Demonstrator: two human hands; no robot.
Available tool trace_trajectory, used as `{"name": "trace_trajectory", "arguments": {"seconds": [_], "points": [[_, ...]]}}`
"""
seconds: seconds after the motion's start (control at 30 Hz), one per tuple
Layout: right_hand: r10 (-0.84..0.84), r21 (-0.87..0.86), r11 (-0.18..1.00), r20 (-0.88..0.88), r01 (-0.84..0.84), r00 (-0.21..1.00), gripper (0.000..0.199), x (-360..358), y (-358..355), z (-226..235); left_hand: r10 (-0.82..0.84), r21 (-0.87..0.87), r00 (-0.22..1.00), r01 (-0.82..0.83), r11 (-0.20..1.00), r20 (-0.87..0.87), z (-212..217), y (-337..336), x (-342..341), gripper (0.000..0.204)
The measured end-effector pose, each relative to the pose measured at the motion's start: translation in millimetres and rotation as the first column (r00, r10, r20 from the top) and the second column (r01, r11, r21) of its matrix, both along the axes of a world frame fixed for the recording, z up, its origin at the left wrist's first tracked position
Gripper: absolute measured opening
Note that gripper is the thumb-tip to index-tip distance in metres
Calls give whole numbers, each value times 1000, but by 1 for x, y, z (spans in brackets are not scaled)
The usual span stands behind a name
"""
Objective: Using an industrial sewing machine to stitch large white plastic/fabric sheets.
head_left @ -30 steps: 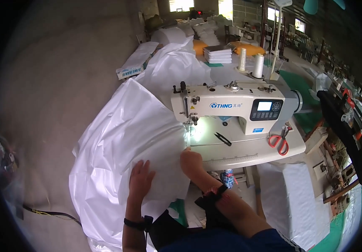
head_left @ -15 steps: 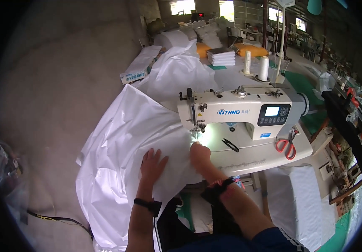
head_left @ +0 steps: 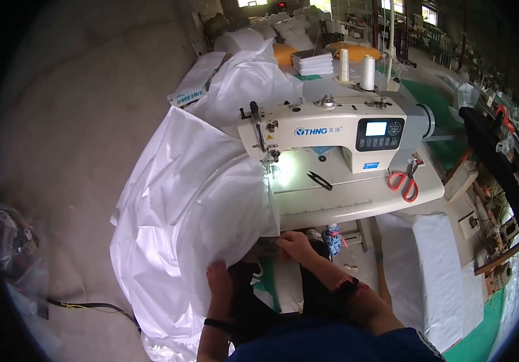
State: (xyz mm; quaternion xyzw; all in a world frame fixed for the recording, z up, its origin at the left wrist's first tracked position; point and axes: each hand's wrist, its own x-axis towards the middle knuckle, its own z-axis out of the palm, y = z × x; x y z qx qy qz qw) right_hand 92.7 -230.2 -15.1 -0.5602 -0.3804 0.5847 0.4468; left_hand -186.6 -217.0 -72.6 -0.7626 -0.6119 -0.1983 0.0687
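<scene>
A large, shiny white sheet drapes over the left part of the sewing table and hangs down toward the floor. Its right edge runs under the needle area of a white sewing machine, where a lamp glows. My left hand is at the sheet's lower edge, its fingers smeared by motion. Off the table's front edge, my right hand is closed, fingertips together beside the sheet's near corner; what they hold, if anything, is too small to make out.
Black thread snips and red-handled scissors lie on the machine bed. Thread cones stand behind the machine. Stacked white material is farther back. A white draped bundle hangs at the right, and a black cable crosses the floor.
Both hands have drawn back from the sheet toward me: the right from beside the needle to below the table edge, the left down to the sheet's lower edge. The view has tilted down slightly.
</scene>
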Motion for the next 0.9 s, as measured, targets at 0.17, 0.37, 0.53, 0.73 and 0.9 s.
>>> {"name": "trace_trajectory", "arguments": {"seconds": [0.17, 0.37, 0.53, 0.73, 0.9], "points": [[256, 50, 966, -43, -253, 966, 35, -24, -1, -15, -222, -490, 974, 218, 844, 50, 58, -34, -35, 30], [278, 270, 947, -425, -172, 861, 33, -53, -24, 8, -245, -523, 970, 210, 826, 2, 164, -75, -14, 48], [132, 32, 991, -293, -128, 947, 32, -37, -60, 16, -230, -463, 972, 223, 858, 42, 165, -78, -2, 41], [-78, -109, 993, -300, 48, 951, 29, 3, -93, -5, -261, -205, 887, 355, 912, 380, 177, -58, 17, 17], [124, 152, 983, -126, -105, 984, 27, 9, -96, 3, -597, 124, 589, 647, 752, 545, 175, -5, 87, 14]]}}
